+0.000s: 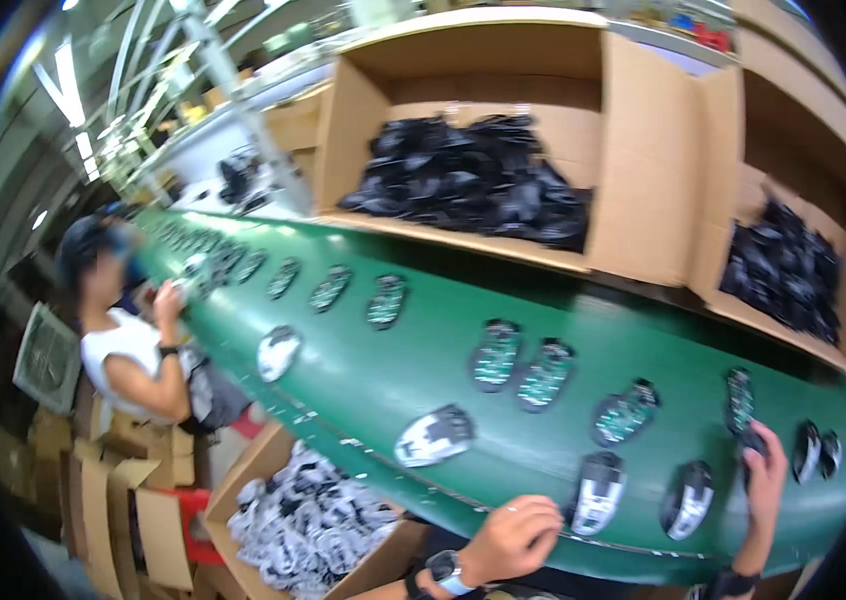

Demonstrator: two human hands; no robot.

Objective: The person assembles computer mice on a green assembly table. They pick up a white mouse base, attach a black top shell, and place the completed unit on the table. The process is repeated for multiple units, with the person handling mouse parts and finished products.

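At the belt's near edge, my left hand (pixel 515 540) is closed with its fingers curled; whatever they hold, if anything, is hidden. Just right of it lies a computer mouse with a black and white top (pixel 599 497). My right hand (pixel 767 468) grips a dark mouse cover (pixel 751 441), right below a mouse base with a bare green circuit board (pixel 740 392). Another black and white mouse (pixel 688 500) rests between my hands. Farther left are an open mouse base (pixel 627 412) and a white-topped mouse (pixel 435 437).
The green conveyor belt (pixel 343 370) carries several more mouse bases. Beyond it stand cardboard boxes (pixel 643 160) of black plastic parts (pixel 473 175). A box of pale plastic parts (pixel 308 525) is at the near left. A co-worker (pixel 138 350) is by the belt at far left.
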